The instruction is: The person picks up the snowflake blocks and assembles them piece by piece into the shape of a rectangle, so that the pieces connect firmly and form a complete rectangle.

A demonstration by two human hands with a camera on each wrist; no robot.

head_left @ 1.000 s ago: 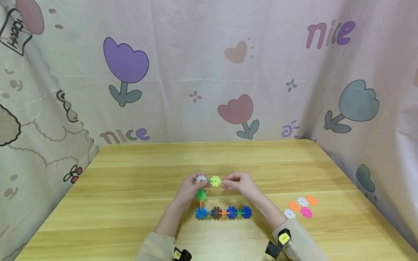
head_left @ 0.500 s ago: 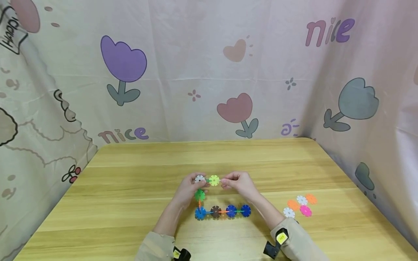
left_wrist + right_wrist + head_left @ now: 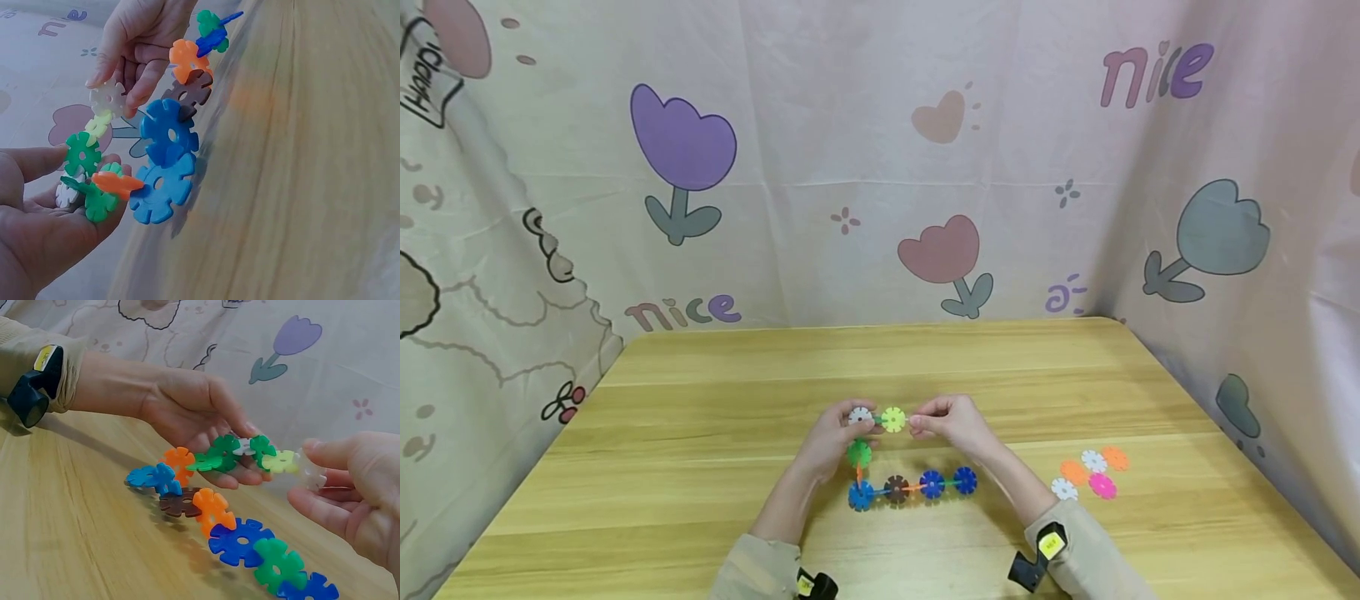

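Several interlocking plastic snowflake discs form a bent chain. In the head view my left hand [image 3: 829, 440] grips its upper left corner, thumb over the white disc [image 3: 861, 416]; the green disc [image 3: 860, 454] hangs below. To the right of that corner a yellow disc [image 3: 892, 419] continues the chain. My right hand [image 3: 957, 423] pinches a whitish disc [image 3: 311, 471] at the yellow disc's outer edge. The lower row runs from a light blue disc [image 3: 861, 496] past a brown disc [image 3: 896, 489] to a dark blue end disc [image 3: 965, 480], close over the table.
Loose discs lie flat on the wooden table [image 3: 700, 467] at the right, beside my right forearm: an orange disc [image 3: 1116, 458], a pink disc [image 3: 1102, 486], a white disc [image 3: 1064, 489] and others. A printed curtain [image 3: 820, 125] stands behind the table and along both sides.
Both hands keep their holds, almost still. The chain has tilted slightly: its lower left corner dips and the dark blue end sits a touch higher.
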